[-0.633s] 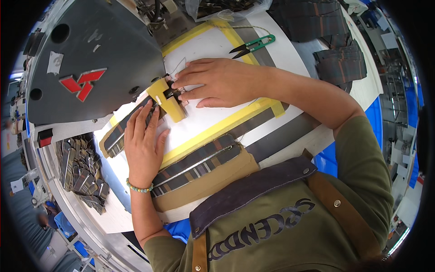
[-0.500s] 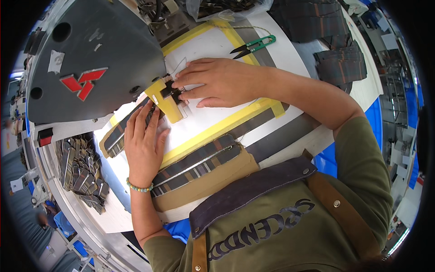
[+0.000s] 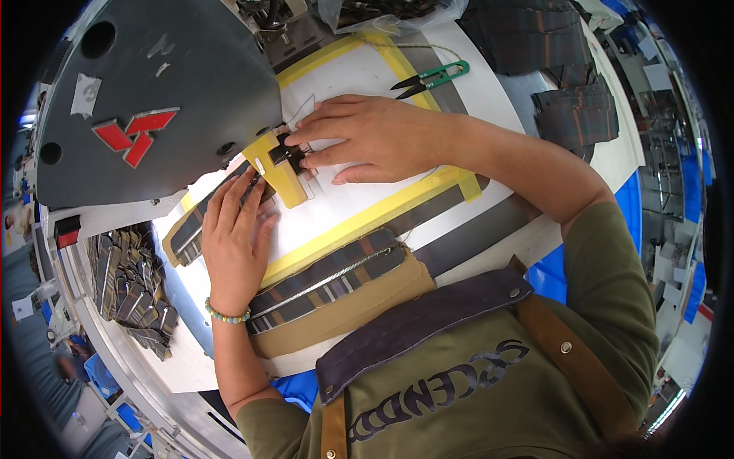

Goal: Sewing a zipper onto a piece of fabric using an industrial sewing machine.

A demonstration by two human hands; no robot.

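My left hand lies flat with outstretched fingers on a dark plaid zipper strip with a tan edge, left of the yellow plate under the sewing machine head. Its fingertips reach close to that plate. My right hand rests on the white work surface with its fingers apart. Its fingertips touch or nearly touch the small black presser foot beside the plate. The cloth right under the foot is mostly hidden. Nearer to me lies another plaid piece with a metal zipper and a tan backing.
The grey machine head fills the upper left. Green-handled thread snips lie beyond my right hand. A heap of plaid zipper pieces sits at the left, and folded plaid cloth at the far right. A clear bag stands at the back.
My left hand has shifted slightly left, and the fingers lie a little further from the yellow plate. My right hand has hardly moved. The whole view has shifted a little.
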